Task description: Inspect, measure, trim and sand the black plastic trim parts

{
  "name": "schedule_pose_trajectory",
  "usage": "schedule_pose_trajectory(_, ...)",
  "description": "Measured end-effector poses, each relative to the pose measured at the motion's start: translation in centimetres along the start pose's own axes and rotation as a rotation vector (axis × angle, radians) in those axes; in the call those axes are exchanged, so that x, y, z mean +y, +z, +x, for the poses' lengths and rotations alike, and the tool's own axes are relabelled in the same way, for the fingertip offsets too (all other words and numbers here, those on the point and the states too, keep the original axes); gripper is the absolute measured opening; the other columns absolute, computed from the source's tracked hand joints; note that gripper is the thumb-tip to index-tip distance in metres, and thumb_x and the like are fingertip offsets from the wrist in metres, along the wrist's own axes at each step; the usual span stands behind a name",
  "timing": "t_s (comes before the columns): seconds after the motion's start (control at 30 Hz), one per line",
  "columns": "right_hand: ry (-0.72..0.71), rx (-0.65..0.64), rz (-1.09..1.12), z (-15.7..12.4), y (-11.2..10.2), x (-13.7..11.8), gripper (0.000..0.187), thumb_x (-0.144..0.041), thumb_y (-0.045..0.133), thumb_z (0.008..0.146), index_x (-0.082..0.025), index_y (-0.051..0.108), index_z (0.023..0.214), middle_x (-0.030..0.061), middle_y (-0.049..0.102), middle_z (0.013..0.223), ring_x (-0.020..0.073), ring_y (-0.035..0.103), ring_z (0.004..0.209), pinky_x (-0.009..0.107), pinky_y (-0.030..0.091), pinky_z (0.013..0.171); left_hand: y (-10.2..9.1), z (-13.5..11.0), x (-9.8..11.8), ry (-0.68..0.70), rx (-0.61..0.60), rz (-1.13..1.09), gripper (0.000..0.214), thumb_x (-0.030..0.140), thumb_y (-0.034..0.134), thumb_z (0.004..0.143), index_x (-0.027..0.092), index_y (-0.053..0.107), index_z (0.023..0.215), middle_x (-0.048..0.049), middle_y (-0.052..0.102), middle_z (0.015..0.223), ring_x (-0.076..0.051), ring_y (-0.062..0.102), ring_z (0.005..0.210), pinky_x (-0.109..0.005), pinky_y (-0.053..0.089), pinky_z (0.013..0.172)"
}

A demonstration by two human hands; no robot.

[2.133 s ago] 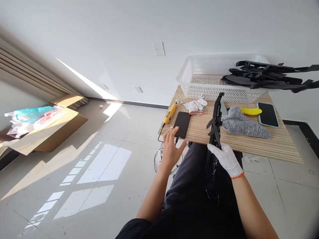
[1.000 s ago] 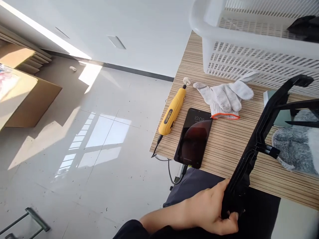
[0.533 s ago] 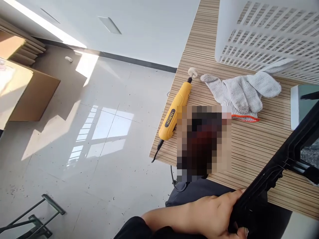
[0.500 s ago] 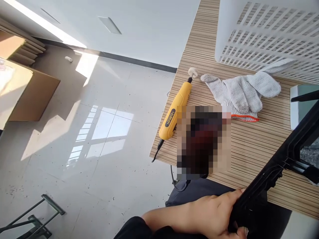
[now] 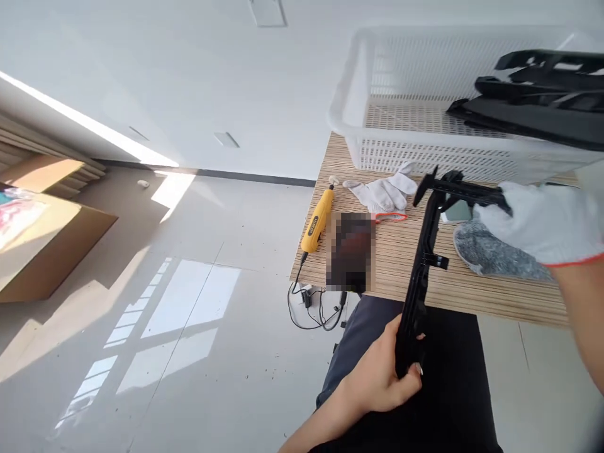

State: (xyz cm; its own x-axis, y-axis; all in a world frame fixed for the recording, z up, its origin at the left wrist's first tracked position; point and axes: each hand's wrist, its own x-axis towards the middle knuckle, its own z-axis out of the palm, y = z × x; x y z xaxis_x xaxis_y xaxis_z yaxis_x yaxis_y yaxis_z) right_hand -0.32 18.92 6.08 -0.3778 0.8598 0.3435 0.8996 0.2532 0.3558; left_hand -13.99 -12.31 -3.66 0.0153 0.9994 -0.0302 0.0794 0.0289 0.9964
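My bare left hand point(image 5: 389, 371) is closed around the lower end of a long black plastic trim piece point(image 5: 418, 283), which stands tilted above the table edge and my lap. My right hand point(image 5: 542, 217), in a white knit glove, grips what looks like a black caliper point(image 5: 472, 190). The caliper's jaws lie at the trim piece's upper end; whether they touch it I cannot tell. Below the gloved hand lies a grey fluffy cloth point(image 5: 500, 251). A pale green object point(image 5: 456, 212) is partly hidden behind the caliper.
On the wood-grain table point(image 5: 377, 302) lie a yellow rotary tool point(image 5: 318, 221) with a cable, a white glove point(image 5: 382, 194) and a pixelated item point(image 5: 352, 251). Behind them a white basket point(image 5: 352, 119) holds several black parts point(image 5: 528, 107). Cardboard boxes point(image 5: 61, 245) stand left.
The view has drawn back and shifted, bringing the basket's contents into sight. My gloved right hand with the caliper has come into view. The trim piece now stands more upright in my left hand.
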Motion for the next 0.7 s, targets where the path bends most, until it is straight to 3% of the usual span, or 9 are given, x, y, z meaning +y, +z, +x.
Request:
schedule_pose_trajectory(0.03,-0.051,-0.054,0.019,-0.2,-0.9,0.3,0.037,-0.054,0.053,0.088,-0.024,0.074,0.087,0.0158,0.071,0.073,0.0351,0.068,0.075,0.041,0.043,0.058,0.2,-0.5,0.1,-0.016,-0.003,-0.009,0.075,0.013,0.063,0.079,0.022,0.031,0.146,-0.0117,0.066,0.128,-0.026,0.065,0.117,-0.043,0.055,0.101)
schedule_pose_trajectory(0.1,-0.111,-0.162,0.094,-0.3,-2.1,0.3,0.046,-0.056,0.046,0.087,-0.021,0.075,0.093,0.017,0.071,0.074,0.0361,0.069,0.076,0.039,0.039,0.058,0.6,-1.4,0.1,-0.072,-0.008,-0.043,0.072,0.014,0.064,0.081,0.022,0.032,0.145,-0.0108,0.067,0.126,-0.025,0.068,0.111,-0.044,0.057,0.098)
schedule_pose_trajectory(0.23,-0.185,-0.274,0.191,-0.6,-2.5,-0.4,0.053,-0.054,0.041,0.088,-0.014,0.074,0.096,0.0203,0.073,0.086,0.0339,0.067,0.084,0.039,0.039,0.067,1.8,-2.7,-0.8,-0.157,-0.008,-0.164,0.064,0.015,0.06,0.085,0.025,0.032,0.143,-0.011,0.065,0.13,-0.016,0.072,0.079,-0.036,0.064,0.075)
schedule_pose_trajectory(0.37,-0.191,-0.211,0.237,-1.3,-2.2,-0.3,0.061,-0.058,0.039,0.088,-0.009,0.074,0.093,0.0221,0.071,0.085,0.0343,0.066,0.087,0.04,0.037,0.07,2.5,-2.6,-1.5,-0.167,0.011,-0.212,0.062,0.017,0.062,0.085,0.025,0.035,0.14,-0.0114,0.064,0.132,-0.013,0.072,0.07,-0.031,0.064,0.065)
schedule_pose_trajectory(0.5,-0.17,-0.118,0.257,-1.3,-2.3,0.9,0.06,-0.055,0.041,0.088,-0.006,0.073,0.102,0.0239,0.07,0.088,0.0376,0.065,0.094,0.042,0.034,0.071,2.6,-2.2,-1.5,-0.142,0.039,-0.209,0.064,0.018,0.061,0.084,0.026,0.032,0.141,-0.0123,0.063,0.134,-0.013,0.072,0.071,-0.03,0.065,0.061)
schedule_pose_trajectory(0.6,-0.175,-0.134,0.282,-1.4,-2.2,1.4,0.059,-0.053,0.043,0.088,-0.005,0.071,0.107,0.0269,0.07,0.092,0.0391,0.064,0.097,0.044,0.033,0.074,2.6,-2.2,-1.5,-0.113,0.058,-0.184,0.064,0.018,0.061,0.083,0.025,0.033,0.14,-0.0119,0.064,0.13,-0.012,0.07,0.068,-0.028,0.064,0.059)
schedule_pose_trajectory(0.7,-0.169,-0.156,0.321,-2.0,-2.1,1.2,0.067,-0.065,0.046,0.085,-0.005,0.072,0.103,0.027,0.07,0.092,0.0382,0.063,0.094,0.045,0.033,0.076,2.8,-2.2,-1.7,-0.092,0.076,-0.133,0.06,0.017,0.062,0.083,0.024,0.036,0.137,-0.0093,0.067,0.124,-0.011,0.069,0.064,-0.028,0.064,0.061)
